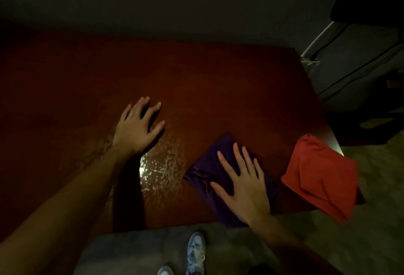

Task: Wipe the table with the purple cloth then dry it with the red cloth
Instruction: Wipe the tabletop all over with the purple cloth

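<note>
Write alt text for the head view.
A person's right hand presses flat on a purple cloth on a dark red table; the left hand rests open nearby, and a red cloth hangs over the table's right corner.

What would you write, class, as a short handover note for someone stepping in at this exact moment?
Left hand: open, flat on the dark red-brown table.
Right hand: open, pressing the folded purple cloth near the front edge.
Folded red cloth: untouched, overhanging the table's right front corner.
Done: wiping under way; wet patches between the hands.
Left: finish wiping, then dry with the red cloth.
</note>
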